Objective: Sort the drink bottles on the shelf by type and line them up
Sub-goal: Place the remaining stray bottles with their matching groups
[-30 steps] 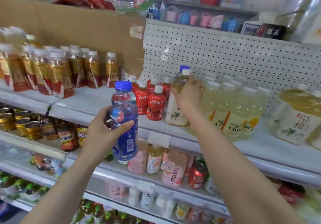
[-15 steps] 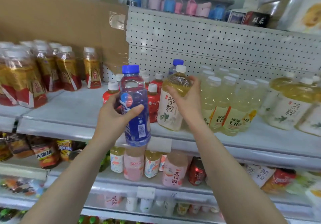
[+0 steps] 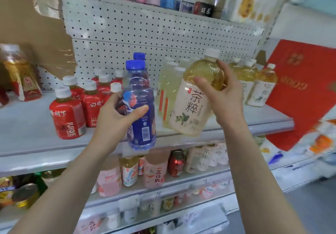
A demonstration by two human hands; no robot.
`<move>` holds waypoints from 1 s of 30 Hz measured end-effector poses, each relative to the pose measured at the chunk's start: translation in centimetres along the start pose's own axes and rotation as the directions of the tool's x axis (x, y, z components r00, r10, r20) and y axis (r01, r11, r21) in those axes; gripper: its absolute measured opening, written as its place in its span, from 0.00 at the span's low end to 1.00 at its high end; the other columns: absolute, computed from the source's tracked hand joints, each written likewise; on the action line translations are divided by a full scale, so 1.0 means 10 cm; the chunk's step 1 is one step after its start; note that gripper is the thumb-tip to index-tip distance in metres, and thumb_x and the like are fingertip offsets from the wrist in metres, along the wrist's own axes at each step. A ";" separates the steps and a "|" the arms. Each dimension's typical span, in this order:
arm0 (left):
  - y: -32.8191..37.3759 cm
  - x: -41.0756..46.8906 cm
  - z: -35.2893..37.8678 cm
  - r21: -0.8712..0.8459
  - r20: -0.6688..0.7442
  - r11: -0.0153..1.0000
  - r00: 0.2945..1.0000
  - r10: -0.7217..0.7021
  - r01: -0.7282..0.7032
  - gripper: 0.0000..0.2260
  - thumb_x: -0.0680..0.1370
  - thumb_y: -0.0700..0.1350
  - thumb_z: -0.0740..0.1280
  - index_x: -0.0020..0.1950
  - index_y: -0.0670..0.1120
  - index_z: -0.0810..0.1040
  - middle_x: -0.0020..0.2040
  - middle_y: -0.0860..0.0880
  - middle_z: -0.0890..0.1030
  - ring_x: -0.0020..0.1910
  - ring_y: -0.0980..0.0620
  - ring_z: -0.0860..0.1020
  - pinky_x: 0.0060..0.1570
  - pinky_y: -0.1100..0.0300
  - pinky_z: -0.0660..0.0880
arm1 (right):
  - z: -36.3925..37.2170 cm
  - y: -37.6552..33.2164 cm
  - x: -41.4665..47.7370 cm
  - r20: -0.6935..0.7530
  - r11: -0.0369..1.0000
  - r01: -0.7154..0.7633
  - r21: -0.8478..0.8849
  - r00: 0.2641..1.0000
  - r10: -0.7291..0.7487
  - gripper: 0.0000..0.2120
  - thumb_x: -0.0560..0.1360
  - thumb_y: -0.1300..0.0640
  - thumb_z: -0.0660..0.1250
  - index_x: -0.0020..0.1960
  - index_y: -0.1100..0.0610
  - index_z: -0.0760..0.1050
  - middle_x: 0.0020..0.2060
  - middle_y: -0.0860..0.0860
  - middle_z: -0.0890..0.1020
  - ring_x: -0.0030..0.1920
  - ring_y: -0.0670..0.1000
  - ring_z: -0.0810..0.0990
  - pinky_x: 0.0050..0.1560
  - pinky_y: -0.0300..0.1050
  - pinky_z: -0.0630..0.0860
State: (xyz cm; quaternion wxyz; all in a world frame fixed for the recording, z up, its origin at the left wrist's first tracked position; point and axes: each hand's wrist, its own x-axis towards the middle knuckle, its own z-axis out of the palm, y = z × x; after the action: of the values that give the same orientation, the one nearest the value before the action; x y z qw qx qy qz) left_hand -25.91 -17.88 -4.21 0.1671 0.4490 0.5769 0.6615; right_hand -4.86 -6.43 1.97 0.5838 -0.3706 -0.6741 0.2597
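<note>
The grey metal shelf [image 3: 27, 128] in front of the white pegboard panel [image 3: 145, 30] looks partly sorted. Red-labelled juice bottles with white caps [image 3: 67, 115] cluster at its left, pale yellow drink bottles [image 3: 167, 88] stand in a file near the middle, and amber tea bottles with white labels [image 3: 261, 88] sit together at the right end. Two bottles are off the shelf in the person's hands, and a blue-capped bottle [image 3: 139, 55] stands behind the red group, so mixed stock probably remains to be placed and the rows squared up.

The large amber tea bottle with a cream label [image 3: 192, 106] hangs tilted in front of the shelf edge, cap up and to the right, between the pale yellow file and the matching tea group, which is likely where it belongs. The smaller clear blue bottle with a blue cap [image 3: 141, 124] is held nearly upright, just before the shelf lip.

The right hand [image 3: 223, 95] is curled round the tea bottle's shoulder, thumb across the front. The left hand [image 3: 116, 117] wraps the blue bottle's middle, thumb over its label.
</note>
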 end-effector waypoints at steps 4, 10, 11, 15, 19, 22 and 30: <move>0.05 0.09 0.41 -0.017 0.055 0.999 0.998 0.031 -0.030 0.25 0.67 0.49 0.76 0.62 0.48 0.76 0.48 0.56 0.81 0.40 0.69 0.78 0.36 0.74 0.73 | -0.55 0.26 0.26 -0.128 0.992 -0.037 -0.117 0.992 0.021 0.37 0.66 0.40 0.78 0.72 0.44 0.72 0.66 0.45 0.77 0.67 0.48 0.75 0.68 0.55 0.73; 0.08 0.23 1.13 -0.004 0.086 1.000 0.996 0.024 -0.024 0.31 0.62 0.54 0.81 0.62 0.50 0.76 0.51 0.55 0.82 0.42 0.66 0.79 0.42 0.69 0.74 | -1.01 0.88 0.87 -0.186 0.982 -0.072 -0.175 0.982 0.039 0.33 0.70 0.47 0.78 0.72 0.48 0.72 0.67 0.47 0.76 0.69 0.48 0.72 0.70 0.52 0.69; 0.07 0.25 1.26 -0.004 0.080 1.000 0.996 0.031 -0.031 0.27 0.65 0.48 0.81 0.61 0.50 0.76 0.50 0.55 0.82 0.40 0.67 0.79 0.39 0.72 0.73 | -1.05 1.02 1.00 -0.184 0.982 -0.067 -0.179 0.982 0.034 0.33 0.69 0.47 0.78 0.72 0.48 0.72 0.68 0.47 0.76 0.69 0.48 0.72 0.70 0.53 0.69; 0.04 0.31 1.64 0.000 0.062 0.999 0.998 0.033 -0.033 0.26 0.66 0.46 0.78 0.63 0.50 0.76 0.51 0.55 0.82 0.42 0.65 0.80 0.38 0.73 0.74 | -1.11 1.51 1.48 -0.103 0.982 -0.057 -0.178 0.994 0.039 0.35 0.70 0.46 0.78 0.74 0.49 0.70 0.71 0.48 0.74 0.72 0.49 0.70 0.71 0.46 0.66; 0.00 0.37 1.83 0.034 0.013 0.999 0.999 0.033 -0.034 0.27 0.66 0.45 0.79 0.63 0.49 0.76 0.51 0.55 0.82 0.43 0.64 0.81 0.39 0.73 0.74 | -1.08 1.90 1.77 -0.022 0.978 -0.079 -0.194 0.997 0.076 0.36 0.71 0.45 0.77 0.75 0.49 0.68 0.73 0.48 0.72 0.74 0.51 0.68 0.72 0.50 0.65; -0.02 0.41 1.93 0.060 -0.029 0.998 0.999 0.039 -0.037 0.28 0.65 0.46 0.79 0.63 0.48 0.76 0.50 0.57 0.82 0.42 0.65 0.80 0.39 0.74 0.74 | -1.06 2.09 1.90 -0.002 0.977 -0.115 -0.179 0.993 0.116 0.36 0.71 0.44 0.76 0.76 0.45 0.66 0.74 0.48 0.69 0.74 0.52 0.66 0.73 0.56 0.66; 0.00 0.39 1.95 0.087 -0.042 0.996 0.999 0.032 -0.028 0.27 0.65 0.47 0.78 0.63 0.50 0.76 0.48 0.60 0.81 0.42 0.66 0.80 0.39 0.73 0.75 | -0.97 2.11 1.90 0.074 0.946 -0.114 -0.303 0.987 0.143 0.36 0.78 0.45 0.69 0.80 0.46 0.55 0.79 0.51 0.60 0.78 0.54 0.58 0.73 0.57 0.61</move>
State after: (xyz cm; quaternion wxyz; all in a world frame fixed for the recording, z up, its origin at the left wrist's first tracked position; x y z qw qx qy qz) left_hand -12.68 -3.03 -4.02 0.1253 0.4500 0.6016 0.6479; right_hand 7.96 20.51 -1.50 0.4705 -0.4848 -0.7067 0.2100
